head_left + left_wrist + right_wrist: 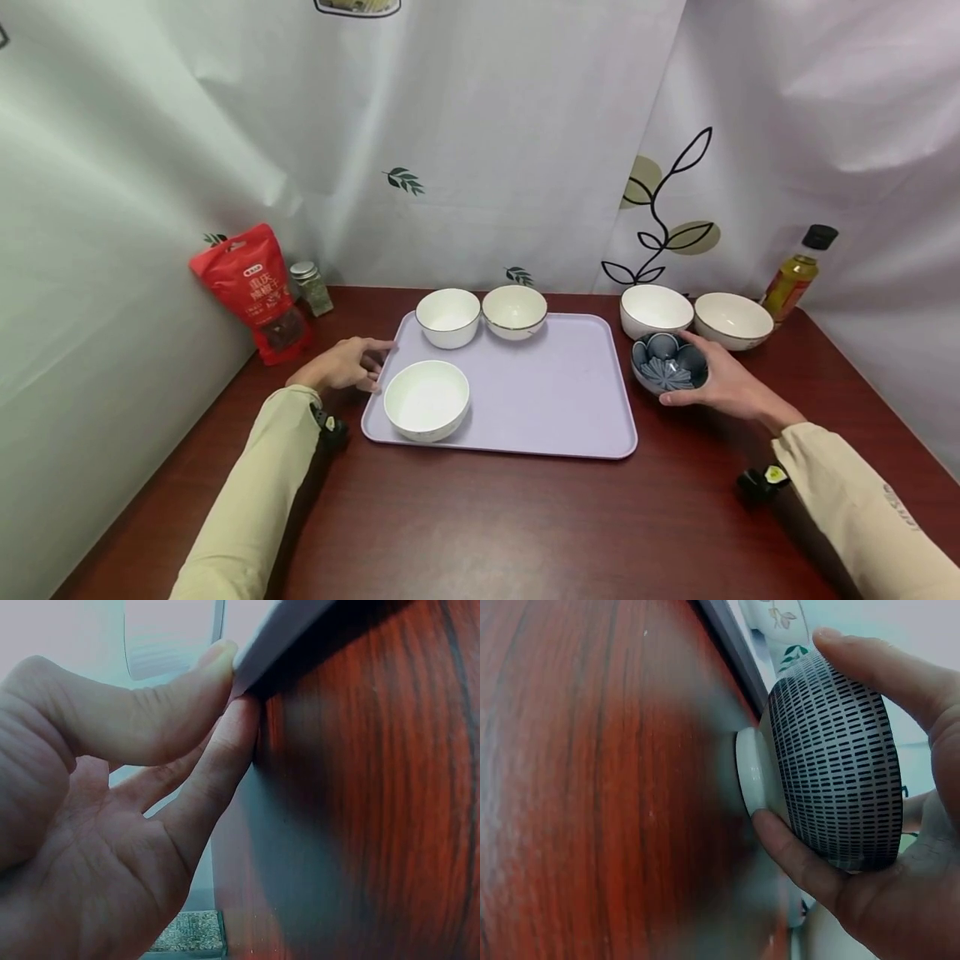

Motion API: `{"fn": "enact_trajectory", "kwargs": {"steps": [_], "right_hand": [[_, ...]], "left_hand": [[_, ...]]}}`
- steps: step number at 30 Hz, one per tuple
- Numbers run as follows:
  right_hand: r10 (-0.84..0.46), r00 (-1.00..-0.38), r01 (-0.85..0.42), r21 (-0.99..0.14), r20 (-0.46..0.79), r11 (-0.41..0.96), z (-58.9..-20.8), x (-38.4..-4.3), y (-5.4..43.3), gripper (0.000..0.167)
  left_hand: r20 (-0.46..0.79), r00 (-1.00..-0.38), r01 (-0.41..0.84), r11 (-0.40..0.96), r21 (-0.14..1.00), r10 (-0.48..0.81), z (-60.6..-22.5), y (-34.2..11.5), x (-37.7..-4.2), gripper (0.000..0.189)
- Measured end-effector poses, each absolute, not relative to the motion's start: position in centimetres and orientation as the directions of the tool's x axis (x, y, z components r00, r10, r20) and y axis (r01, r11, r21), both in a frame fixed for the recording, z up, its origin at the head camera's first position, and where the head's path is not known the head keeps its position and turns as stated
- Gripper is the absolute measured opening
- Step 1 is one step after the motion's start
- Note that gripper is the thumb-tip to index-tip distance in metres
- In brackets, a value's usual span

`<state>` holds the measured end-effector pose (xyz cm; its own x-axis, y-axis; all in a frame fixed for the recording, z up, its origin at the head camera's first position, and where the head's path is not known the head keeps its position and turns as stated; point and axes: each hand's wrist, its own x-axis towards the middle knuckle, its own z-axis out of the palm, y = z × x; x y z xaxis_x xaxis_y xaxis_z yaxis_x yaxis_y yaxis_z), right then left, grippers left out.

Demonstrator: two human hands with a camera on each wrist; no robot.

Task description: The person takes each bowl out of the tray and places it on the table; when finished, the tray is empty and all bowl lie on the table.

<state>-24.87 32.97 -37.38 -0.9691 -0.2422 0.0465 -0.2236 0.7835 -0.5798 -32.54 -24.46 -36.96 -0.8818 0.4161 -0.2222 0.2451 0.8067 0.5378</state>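
Observation:
At the tray's left edge, my left hand (347, 365) pinches the rim of the pale lilac tray (551, 392). The left wrist view has the thumb (180, 712) at the rim and a fingertip right under it. Three white bowls sit on the tray, one at front left (427, 400) and two at the back. To the right of the tray, my right hand (723, 379) grips a dark blue patterned bowl (666, 371). Its outside (840, 757) carries rows of small dark dashes, and one finger reaches its white foot (751, 769).
Two white bowls (655, 310) stand behind the blue bowl, with an oil bottle (795, 273) at the back right corner. A red food pouch (258, 287) and a spice jar (311, 287) stand at the back left. A printed curtain (510, 150) hangs behind the table.

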Motion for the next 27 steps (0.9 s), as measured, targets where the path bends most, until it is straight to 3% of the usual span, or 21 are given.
{"fn": "enact_trajectory", "kwargs": {"steps": [8, 15, 20, 27], "right_hand": [[-0.264, -0.962, -0.270, -0.377, 0.069, 0.886, -35.5, -23.8, 32.5, 0.121], [-0.127, -0.965, -0.166, -0.161, 0.227, 0.973, -31.8, -21.3, 29.6, 0.087], [-0.204, -0.939, -0.253, -0.154, 0.278, 0.955, -30.2, -21.0, 27.1, 0.068], [-0.328, -0.912, -0.384, -0.234, 0.245, 0.893, -30.3, -23.2, 24.2, 0.051]], "left_hand": [[-0.204, -0.883, 0.251, 0.791, 0.558, 0.423, -37.1, -24.6, -32.4, 0.081], [-0.212, -0.885, 0.246, 0.805, 0.540, 0.414, -36.8, -24.5, -32.2, 0.081], [-0.224, -0.887, 0.233, 0.810, 0.538, 0.404, -36.8, -24.5, -32.3, 0.081], [-0.196, -0.884, 0.255, 0.790, 0.558, 0.424, -36.9, -24.7, -32.3, 0.082]]}}
